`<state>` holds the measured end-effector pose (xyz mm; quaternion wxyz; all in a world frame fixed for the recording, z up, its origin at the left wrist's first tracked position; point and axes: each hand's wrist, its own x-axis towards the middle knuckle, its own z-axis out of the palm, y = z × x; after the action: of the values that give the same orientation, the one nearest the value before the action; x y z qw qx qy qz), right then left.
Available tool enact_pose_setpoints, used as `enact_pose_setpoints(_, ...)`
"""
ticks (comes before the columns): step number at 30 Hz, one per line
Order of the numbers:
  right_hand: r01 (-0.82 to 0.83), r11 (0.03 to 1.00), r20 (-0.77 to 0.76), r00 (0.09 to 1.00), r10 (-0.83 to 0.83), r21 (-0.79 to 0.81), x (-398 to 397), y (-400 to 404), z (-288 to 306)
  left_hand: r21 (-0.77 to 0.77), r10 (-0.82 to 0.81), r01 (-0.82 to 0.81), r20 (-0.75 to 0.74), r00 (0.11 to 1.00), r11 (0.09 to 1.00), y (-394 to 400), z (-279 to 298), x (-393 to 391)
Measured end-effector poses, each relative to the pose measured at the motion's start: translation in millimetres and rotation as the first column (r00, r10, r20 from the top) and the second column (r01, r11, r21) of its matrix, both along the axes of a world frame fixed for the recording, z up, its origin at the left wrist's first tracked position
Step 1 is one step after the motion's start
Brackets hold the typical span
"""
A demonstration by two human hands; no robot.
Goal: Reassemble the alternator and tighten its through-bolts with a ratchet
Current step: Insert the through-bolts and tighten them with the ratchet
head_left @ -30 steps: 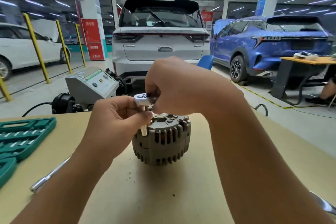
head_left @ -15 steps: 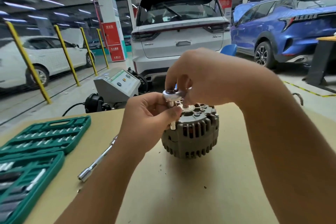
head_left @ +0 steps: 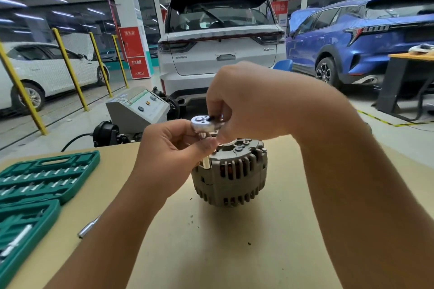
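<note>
Both hands work over the alternator (head_left: 231,171), upright mid-worktop (head_left: 211,253): right hand (head_left: 249,98) fingers grip the ratchet (head_left: 204,123), left hand (head_left: 173,148) fingers pinch its extension. Heavy, rigid casting; steady it by the ribbed housing.

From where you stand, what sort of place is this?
Most likely a car repair or training workshop: parked cars such as the white SUV, an alternator on the workbench, and a green socket set.

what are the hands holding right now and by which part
Both hold the ratchet: the right hand grips its handle beside the head, the left hand pinches the socket extension below it.
</note>
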<state>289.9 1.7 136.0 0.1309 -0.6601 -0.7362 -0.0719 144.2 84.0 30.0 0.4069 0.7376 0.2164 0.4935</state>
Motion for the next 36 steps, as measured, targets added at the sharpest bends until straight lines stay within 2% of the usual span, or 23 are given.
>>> enact_pose_setpoints(2, -0.001, 1.0, 0.012, 1.0, 0.001, -0.009, 2, -3, 3, 0.025, -0.002, 0.003, -0.011, 1.0, 1.0, 0, 1, -2)
enact_pose_setpoints(6, 0.052, 0.999, -0.118, 0.992, -0.051, 0.007, 5, 5, -2, 0.007, -0.018, 0.019, -0.046, 0.999, 1.0, -1, 3, -2)
enact_pose_setpoints(11, 0.016, 0.999, -0.028, 0.999, -0.017, -0.044, 2, -1, 1, 0.036, 0.109, -0.106, -0.078, 0.991, 0.994, -1, 4, 0)
enact_pose_setpoints(15, 0.077, 0.997, -0.141, 0.987, -0.072, 0.028, 5, 5, -2, 0.006, 0.057, -0.057, -0.124, 0.991, 0.998, -2, 7, -3)
enact_pose_setpoints(17, 0.066, 0.996, -0.113, 0.992, -0.059, 0.058, 1, 8, -4, -0.031, 0.067, -0.07, -0.09, 0.994, 0.997, -2, 6, -3)
enact_pose_setpoints(20, 0.016, 1.0, -0.029, 0.999, -0.016, 0.005, -1, 3, 0, -0.025, 0.095, -0.095, -0.029, 0.995, 0.995, -3, 2, 3)
enact_pose_setpoints(24, 0.051, 0.998, -0.139, 0.989, -0.047, 0.022, 3, 9, -3, -0.048, 0.054, -0.056, -0.035, 0.998, 0.997, -1, 2, 0)
enact_pose_setpoints(26, 0.06, 0.997, -0.104, 0.993, -0.056, 0.041, 0, 11, -5, -0.061, 0.048, -0.049, -0.027, 0.998, 0.997, 0, 2, 0)
enact_pose_setpoints(29, 0.032, 0.999, -0.023, 0.999, -0.033, -0.025, -2, 1, 0, -0.057, 0.077, -0.078, -0.022, 0.997, 0.995, 1, 1, 2)
enact_pose_setpoints(33, 0.04, 0.999, -0.121, 0.992, -0.039, 0.007, 1, 2, -1, -0.076, 0.052, -0.057, -0.071, 0.996, 0.995, 4, 4, -3)
enact_pose_setpoints(36, 0.062, 0.997, -0.069, 0.996, -0.058, 0.051, -6, 10, -6, -0.068, 0.047, -0.052, -0.072, 0.996, 0.996, 4, 4, -3)
